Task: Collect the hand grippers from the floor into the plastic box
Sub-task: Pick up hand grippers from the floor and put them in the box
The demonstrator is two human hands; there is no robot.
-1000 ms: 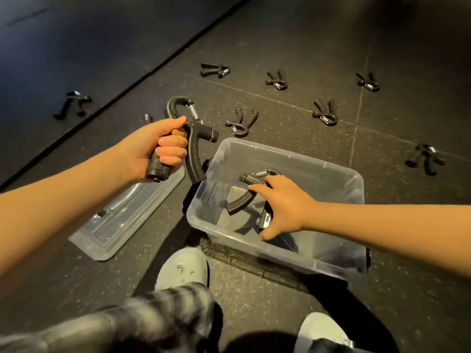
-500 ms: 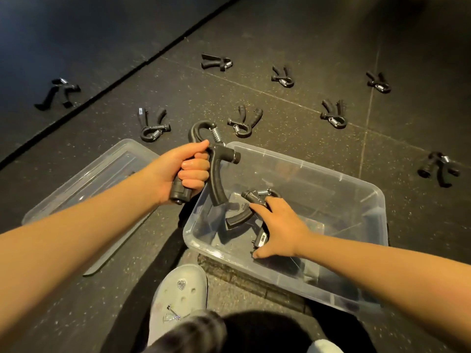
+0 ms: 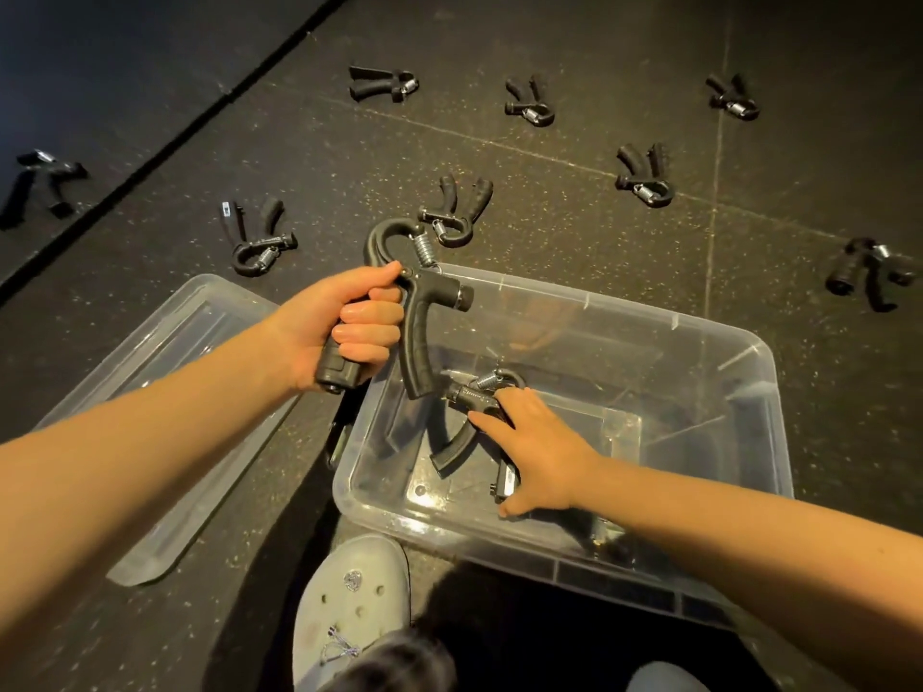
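- Floor: dark and speckled. Eight loose hand grippers lie scattered on it, the closest just beyond the box, so most of the collecting is likely yet to do.
- Plastic box: clear, open-topped, set right in front of the person, probably so that both hands can reach it.
- Lid: lies flat on the floor left of the box, leaving the opening free.
- Shoe: pale clog planted close to the box's near wall.
- Left hand: fingers wrapped tight round one handle of the held gripper, which hangs over the box's left rim with its free handle pointing down inside, apparently ready to be lowered in.
- Right hand: down inside the box, index finger and thumb stretched out and spread. It rests on the gripper in the box, seemingly settling it on the bottom.
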